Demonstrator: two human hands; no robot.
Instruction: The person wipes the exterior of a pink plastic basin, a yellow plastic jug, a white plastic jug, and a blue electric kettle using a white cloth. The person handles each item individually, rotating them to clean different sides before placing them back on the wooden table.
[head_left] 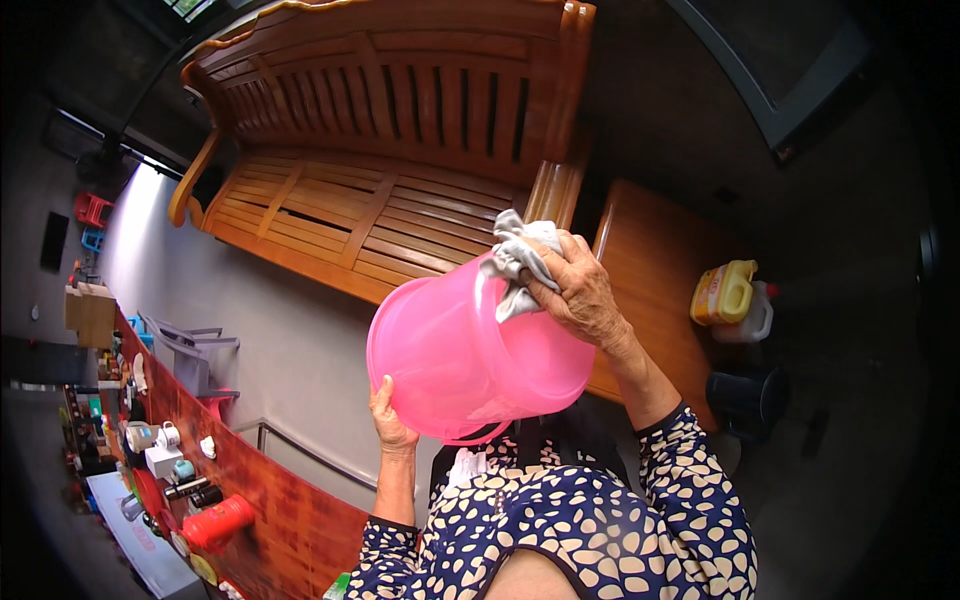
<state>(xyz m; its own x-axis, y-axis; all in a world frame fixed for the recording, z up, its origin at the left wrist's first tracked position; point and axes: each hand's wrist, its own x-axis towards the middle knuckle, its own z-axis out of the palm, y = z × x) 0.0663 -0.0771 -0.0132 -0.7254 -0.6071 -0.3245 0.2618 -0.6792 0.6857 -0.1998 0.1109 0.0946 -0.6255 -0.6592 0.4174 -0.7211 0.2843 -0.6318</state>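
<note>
A pink plastic bucket (440,350) is held up in front of my body, tilted onto its side. My left hand (392,418) grips its lower left edge, the thumb lying on the outside and the other fingers hidden behind the pink wall. A crumpled grey-white cloth (520,262) is bunched in my right hand (578,298), which presses it against the bucket's upper right part. Below the bucket, a curved pink handle (480,438) shows near my clothes.
Beyond the bucket stands a long slatted wooden bench (330,215). To the right are a wooden side table (650,260), a yellow jug (724,292) and a dark bin (748,400). A red-brown table (290,500) at left carries a red flask (218,522) and clutter. A grey chair (190,350) stands behind.
</note>
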